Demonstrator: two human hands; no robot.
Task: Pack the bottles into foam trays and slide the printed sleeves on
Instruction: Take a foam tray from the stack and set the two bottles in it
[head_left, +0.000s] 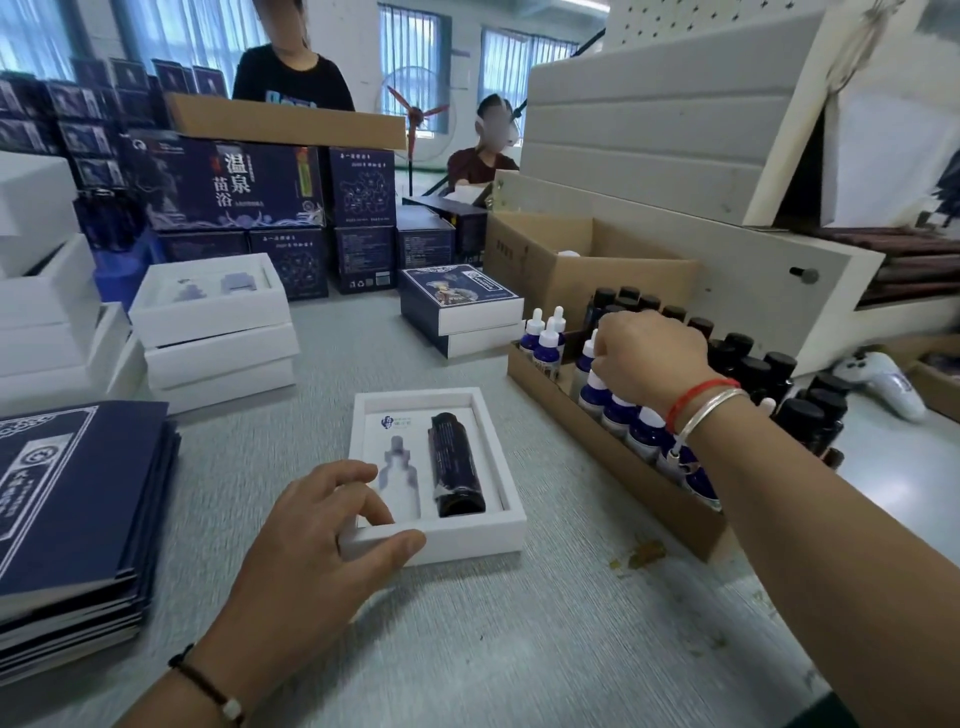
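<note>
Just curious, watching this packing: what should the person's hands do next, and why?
Probably lift one white-capped blue dropper bottle out with the right hand, already reaching among them. The white foam tray, steadied by the left hand, holds a dark bottle beside an empty dropper-shaped slot.

windows (410, 47): tall panes along the far wall, pale vertical blinds drawn, daylight coming through
wall (358, 31): plain white between the panes
fan (415, 117): standing on a pole by the far window, red blades inside a wire cage
table (519, 623): broad grey top, faintly textured
pegboard (675, 21): white, dotted with holes, up at the right
light: soft, even, cool
</note>
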